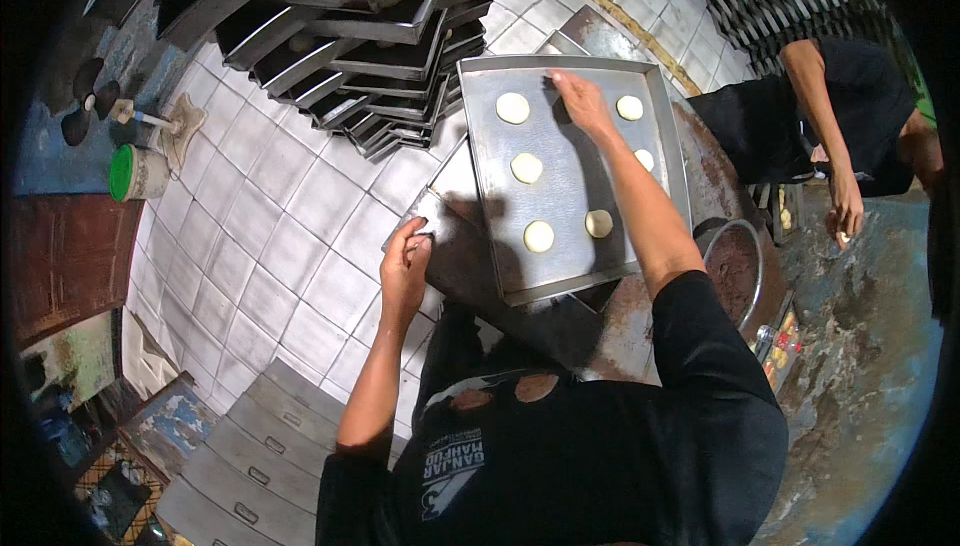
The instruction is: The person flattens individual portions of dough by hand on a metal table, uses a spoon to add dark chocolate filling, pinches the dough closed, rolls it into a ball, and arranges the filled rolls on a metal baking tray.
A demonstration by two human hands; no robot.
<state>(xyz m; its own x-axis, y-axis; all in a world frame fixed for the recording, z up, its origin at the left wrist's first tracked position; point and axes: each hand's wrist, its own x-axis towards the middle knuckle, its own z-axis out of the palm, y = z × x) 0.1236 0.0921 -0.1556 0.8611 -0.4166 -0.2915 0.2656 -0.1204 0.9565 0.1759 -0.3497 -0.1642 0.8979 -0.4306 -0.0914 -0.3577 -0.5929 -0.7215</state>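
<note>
A large metal baking tray (560,181) with a raised rim lies before me, holding several pale round dough pieces (526,168). My right hand (583,106) reaches over it to just inside the far rim. Its fingers look stretched out, and no object shows in them; the palm side is hidden. To the left of the tray, my left hand (405,264) hovers with loosely bent fingers, thumb apart, and nothing visible between them. Close to its fingertips is the corner of another metal sheet (440,218), partly under the tray.
Stacked dark metal trays (400,56) stand at the far left. A round metal pot (732,271) sits right of the tray. Another person (850,116) works at the worn table (850,346) on the right. Grey drawers (255,446), a white bucket (140,174) and a fan (90,103) are at left.
</note>
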